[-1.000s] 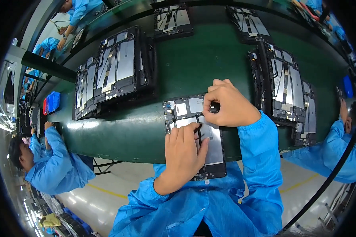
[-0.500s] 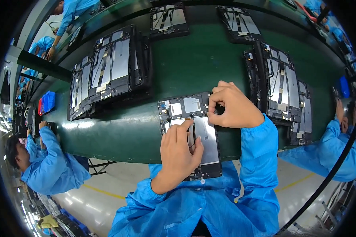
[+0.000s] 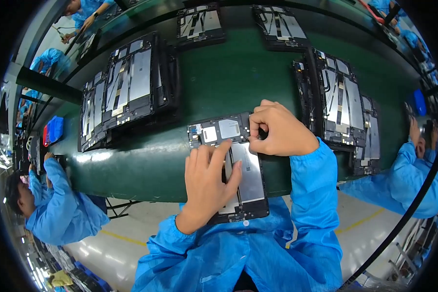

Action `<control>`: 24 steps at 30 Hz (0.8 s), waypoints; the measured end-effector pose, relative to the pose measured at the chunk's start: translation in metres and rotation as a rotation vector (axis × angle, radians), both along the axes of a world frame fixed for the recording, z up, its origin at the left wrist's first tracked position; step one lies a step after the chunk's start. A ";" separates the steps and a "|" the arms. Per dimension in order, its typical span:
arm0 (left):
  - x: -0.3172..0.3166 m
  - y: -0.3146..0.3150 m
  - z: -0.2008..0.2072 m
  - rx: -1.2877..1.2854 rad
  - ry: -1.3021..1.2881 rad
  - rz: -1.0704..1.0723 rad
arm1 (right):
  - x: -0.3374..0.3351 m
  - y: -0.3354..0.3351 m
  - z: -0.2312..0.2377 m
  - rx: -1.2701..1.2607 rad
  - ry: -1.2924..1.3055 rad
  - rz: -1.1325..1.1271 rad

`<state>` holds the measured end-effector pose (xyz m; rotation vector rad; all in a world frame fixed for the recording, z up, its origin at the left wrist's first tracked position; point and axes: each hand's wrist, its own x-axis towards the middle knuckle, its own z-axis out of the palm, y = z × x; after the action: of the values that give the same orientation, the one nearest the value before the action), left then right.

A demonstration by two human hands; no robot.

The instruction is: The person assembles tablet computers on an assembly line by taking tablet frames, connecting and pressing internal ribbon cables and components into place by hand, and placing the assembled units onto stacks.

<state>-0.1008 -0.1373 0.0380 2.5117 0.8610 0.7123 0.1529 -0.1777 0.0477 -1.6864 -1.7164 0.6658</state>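
An opened tablet [image 3: 252,175] lies in front of me, its near end over the table edge. Its circuit board with pale shields [image 3: 228,129] is at the far end, and silver battery panels fill the middle. My left hand [image 3: 207,182] rests over the tablet's left half, fingers stretched, index fingertip at the lower edge of the board. Thumb and index finger of my right hand [image 3: 280,129] pinch together at the board's right edge. Whatever is between those fingertips is hidden.
Stacks of opened tablets stand at left [image 3: 131,82] and right [image 3: 338,97]. More tablets [image 3: 199,24] lie along the back of the green table [image 3: 224,73]. A blue bin [image 3: 56,129] is far left. Co-workers in blue sit at left [image 3: 65,204] and right [image 3: 413,180].
The whole view has shifted slightly, placing things further left. My left index fingertip has slid a little toward the far end of the tablet. The right hand keeps its pinch at the edge.
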 end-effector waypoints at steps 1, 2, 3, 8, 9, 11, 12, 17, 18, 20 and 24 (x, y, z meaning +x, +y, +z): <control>0.002 0.002 0.002 -0.001 -0.001 -0.002 | 0.000 0.000 -0.001 0.001 -0.001 0.007; 0.005 0.005 0.005 0.055 -0.006 -0.053 | 0.001 0.000 -0.001 -0.001 -0.002 0.005; 0.007 0.007 0.006 0.112 -0.010 -0.103 | 0.001 -0.001 -0.002 -0.001 0.011 0.000; 0.013 0.007 -0.003 0.155 0.040 -0.162 | 0.003 -0.001 -0.005 0.017 0.034 0.007; 0.013 0.008 -0.004 0.144 0.031 -0.154 | 0.002 0.000 -0.006 0.017 0.037 0.010; 0.014 0.007 -0.005 0.131 0.024 -0.147 | 0.002 0.000 -0.007 0.015 0.041 0.012; 0.014 0.007 -0.004 0.133 0.026 -0.147 | 0.002 0.000 -0.007 0.010 0.042 0.012; 0.018 0.007 -0.003 0.112 0.017 -0.137 | 0.003 -0.002 -0.005 0.000 0.046 0.006; 0.018 0.008 -0.004 0.108 0.012 -0.135 | 0.003 -0.002 -0.004 -0.009 0.052 0.003; 0.017 0.009 -0.005 0.103 0.008 -0.136 | 0.003 -0.001 -0.005 -0.019 0.058 -0.002; 0.016 0.009 -0.005 0.102 0.012 -0.134 | 0.003 -0.002 -0.006 -0.015 0.038 0.002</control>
<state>-0.0851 -0.1283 0.0332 2.6371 0.6678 0.7135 0.1560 -0.1793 0.0416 -1.6724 -1.6902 0.7093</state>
